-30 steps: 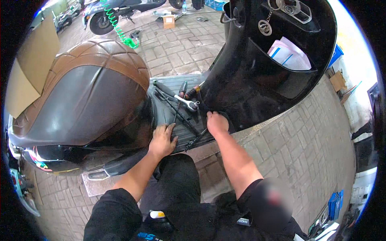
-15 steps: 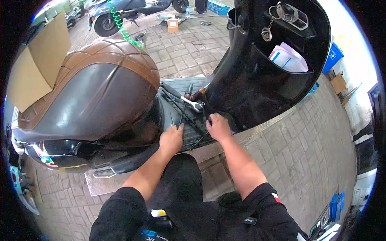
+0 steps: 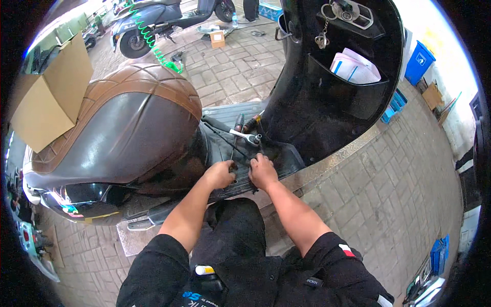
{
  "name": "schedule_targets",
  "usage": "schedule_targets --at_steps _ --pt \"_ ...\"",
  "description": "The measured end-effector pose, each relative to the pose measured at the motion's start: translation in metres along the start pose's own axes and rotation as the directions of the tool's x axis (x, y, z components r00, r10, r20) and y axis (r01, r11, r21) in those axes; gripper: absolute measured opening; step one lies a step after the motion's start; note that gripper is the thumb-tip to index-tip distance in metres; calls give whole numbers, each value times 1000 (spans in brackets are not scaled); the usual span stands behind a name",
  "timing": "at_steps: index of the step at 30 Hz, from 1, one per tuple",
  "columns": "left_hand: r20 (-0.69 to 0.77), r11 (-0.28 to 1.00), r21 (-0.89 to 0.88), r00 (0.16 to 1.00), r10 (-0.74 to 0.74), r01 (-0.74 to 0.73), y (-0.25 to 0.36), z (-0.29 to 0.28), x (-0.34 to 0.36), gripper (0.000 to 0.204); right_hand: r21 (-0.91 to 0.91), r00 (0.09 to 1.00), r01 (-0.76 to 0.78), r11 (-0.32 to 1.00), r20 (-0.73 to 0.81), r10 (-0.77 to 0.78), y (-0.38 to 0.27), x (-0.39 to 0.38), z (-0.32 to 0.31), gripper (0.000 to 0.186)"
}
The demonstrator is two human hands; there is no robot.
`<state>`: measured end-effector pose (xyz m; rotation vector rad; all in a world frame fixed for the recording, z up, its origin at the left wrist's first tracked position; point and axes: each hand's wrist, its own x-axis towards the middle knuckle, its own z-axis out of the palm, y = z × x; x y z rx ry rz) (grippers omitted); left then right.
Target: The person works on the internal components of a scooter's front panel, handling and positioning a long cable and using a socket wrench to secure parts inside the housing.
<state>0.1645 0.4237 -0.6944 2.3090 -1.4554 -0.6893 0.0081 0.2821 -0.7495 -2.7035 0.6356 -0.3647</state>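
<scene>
Both my hands are low over the grey footboard [image 3: 240, 110] of a scooter. My left hand [image 3: 220, 175] is closed beside the seat base, with a small dark thing at its fingertips that I cannot make out. My right hand [image 3: 263, 171] is also closed, fingers pointing down at dark pieces on the footboard; its grip is hidden. Just beyond it lies a ratchet wrench [image 3: 245, 136] with a silver head and dark handle. Two screwdrivers lie farther back, one with a dark handle [image 3: 239, 123] and one reddish-brown [image 3: 251, 123]. A thin black cable [image 3: 227, 141] runs toward my hands.
The brown quilted seat [image 3: 138, 117] rises at left, carrying an open cardboard box [image 3: 46, 110]. At right stands the black front shield [image 3: 327, 112], with keys [image 3: 321, 40] and folded papers [image 3: 356, 66]. A green coiled hose [image 3: 148, 38] hangs behind the seat. Another scooter [image 3: 163, 20] is beyond.
My right hand has moved left and a little nearer, closer to my left hand. My left hand has shifted slightly, and its fingers are more curled. The view has shifted slightly.
</scene>
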Motion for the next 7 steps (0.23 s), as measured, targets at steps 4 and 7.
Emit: schedule_targets --at_steps 4,7 --pt "-118 923 -384 990 -76 25 8 8 -16 35 118 998 -22 993 -60 29 11 0 3 21" --pt "66 689 -676 953 -297 262 18 3 -16 35 151 997 -17 988 -78 29 18 -1 -2 23"
